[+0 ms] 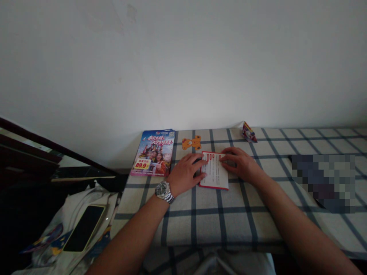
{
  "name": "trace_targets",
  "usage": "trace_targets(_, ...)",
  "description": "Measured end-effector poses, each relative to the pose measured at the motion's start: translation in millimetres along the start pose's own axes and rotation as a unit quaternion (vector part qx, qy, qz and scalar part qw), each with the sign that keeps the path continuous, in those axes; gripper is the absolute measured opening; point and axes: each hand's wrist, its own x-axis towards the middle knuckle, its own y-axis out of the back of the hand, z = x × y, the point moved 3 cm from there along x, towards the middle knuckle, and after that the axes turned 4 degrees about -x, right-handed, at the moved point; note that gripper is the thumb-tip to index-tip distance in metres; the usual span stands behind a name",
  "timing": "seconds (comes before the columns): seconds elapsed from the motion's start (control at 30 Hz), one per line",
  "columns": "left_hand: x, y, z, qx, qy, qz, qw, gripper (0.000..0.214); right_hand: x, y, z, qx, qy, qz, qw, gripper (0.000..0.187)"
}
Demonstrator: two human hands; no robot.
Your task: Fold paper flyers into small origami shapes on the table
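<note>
The flat white paper with red edges (pixel 215 175) could bend or slip if the left hand (pixel 182 173) and right hand (pixel 242 165), fingers spread apart, push unevenly.

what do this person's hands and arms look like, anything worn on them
The left hand is ungloved; its wrist wears a silver metal-link watch with a round, dark dial. The right hand is ungloved too. No sleeves show.

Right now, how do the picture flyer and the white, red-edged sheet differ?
The picture flyer shows a colourful photo; the white sheet mostly shows text. The picture flyer is larger than the white sheet. The white sheet is between the left hand and right hand; the picture flyer lies left of both. Both papers carry print.
</note>
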Motion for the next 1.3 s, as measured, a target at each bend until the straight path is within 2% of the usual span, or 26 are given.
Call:
trace_targets(0.27,1,0.3,1,0.007,-0.001,0.001,1.0,0.042,0,-1,1,0.007,-0.002,0.0,1.0,0.014)
trace_targets(0.57,4,-1.0,13,0.023,0.008,-0.002,1.0,0.034,1,-2,0,0.007,0.0,0.005,1.0,0.011)
trace_targets(0.8,5,-5.4,18,0.043,0.023,0.0,0.999,0.053,0,-3,1,0.009,-0.005,0.005,1.0,0.011)
trace_targets(1.3,6,-11.6,19,0.047,0.008,-0.035,0.998,0.06,0,-2,1,0.017,-0.003,-0.002,1.0,0.011)
